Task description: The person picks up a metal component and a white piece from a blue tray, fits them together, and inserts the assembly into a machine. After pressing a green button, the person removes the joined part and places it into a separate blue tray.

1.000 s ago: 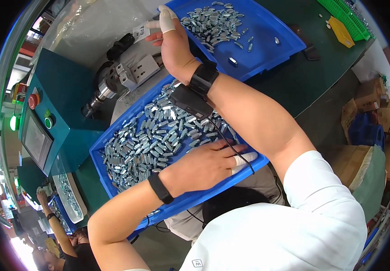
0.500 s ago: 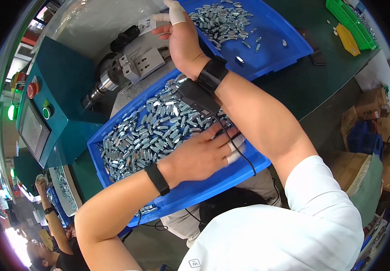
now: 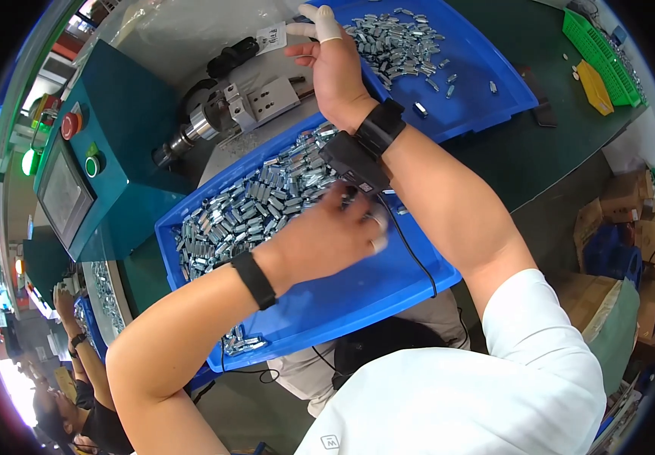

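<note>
My left hand [image 3: 320,239] is over the near blue tray [image 3: 342,315], above the edge of a heap of small silvery long hex nuts [image 3: 267,201]. Its curled fingers are smeared by motion, so whether they hold a nut is unclear. Pale finger cots cover some fingertips. My right hand [image 3: 335,64] is raised between the machine's metal fixture [image 3: 267,98] and the far blue tray [image 3: 486,72]. The fingers of that hand, some in pale cots, point up and left, bent and apart. Nothing shows in them; the uppermost fingertips are close to the picture's top edge.
A teal machine [image 3: 119,171] with a screen, push buttons and a spindle [image 3: 198,125] stands left. More nuts [image 3: 395,45] lie in the far tray. A black cable [image 3: 411,254] hangs from my right wrist device. Green basket [image 3: 600,57] far right; another person [image 3: 77,402] lower left.
My left hand has moved up and left off the nuts near the tray's right part, baring more blue bottom there. My right hand stays beside the fixture. The whole view has shifted slightly.
</note>
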`<state>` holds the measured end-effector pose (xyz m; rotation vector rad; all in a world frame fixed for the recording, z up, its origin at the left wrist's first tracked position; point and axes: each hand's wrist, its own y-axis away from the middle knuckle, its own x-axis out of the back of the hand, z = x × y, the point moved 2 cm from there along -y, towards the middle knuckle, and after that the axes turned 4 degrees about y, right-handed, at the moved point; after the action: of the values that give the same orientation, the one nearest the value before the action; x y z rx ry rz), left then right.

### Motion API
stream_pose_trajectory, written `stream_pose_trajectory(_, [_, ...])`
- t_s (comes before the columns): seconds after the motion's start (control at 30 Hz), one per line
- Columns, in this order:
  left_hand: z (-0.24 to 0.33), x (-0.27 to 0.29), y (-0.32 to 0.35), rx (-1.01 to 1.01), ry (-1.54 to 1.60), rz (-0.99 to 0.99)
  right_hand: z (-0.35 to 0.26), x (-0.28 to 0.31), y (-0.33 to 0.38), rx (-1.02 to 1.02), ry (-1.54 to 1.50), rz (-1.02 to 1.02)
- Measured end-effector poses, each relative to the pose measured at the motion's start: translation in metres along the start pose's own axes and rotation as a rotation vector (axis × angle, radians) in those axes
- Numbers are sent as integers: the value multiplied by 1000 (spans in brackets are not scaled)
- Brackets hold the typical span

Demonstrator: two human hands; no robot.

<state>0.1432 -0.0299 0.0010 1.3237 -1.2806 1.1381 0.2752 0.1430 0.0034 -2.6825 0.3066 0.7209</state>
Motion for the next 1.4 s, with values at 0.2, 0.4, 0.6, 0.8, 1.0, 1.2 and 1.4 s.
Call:
stream_pose_trajectory(0.2, [-35,16,44,124,-57,-29,-4,-1,2,-6,48,-23])
stream_pose_trajectory(0.4, [-15,28,67,375,152,175,-12,-4,10,58,152,10])
stream_pose_trajectory(0.6, [16,14,85,53,280,13,-10,-13,12,50,106,-18])
stream_pose_trajectory(0.8, [-18,19,94,21,126,-17,-16,-12,15,40,145,-34])
stream_pose_trajectory(1.0, [-46,16,115,191,75,-18,-16,-14,18,-8,170,-23])
stream_pose_trajectory(1.2, [-60,14,125,299,70,8,5,-14,19,-92,315,-153])
stream_pose_trajectory(1.4, [-55,19,127,750,418,315,13,-21,22,-67,351,-239])
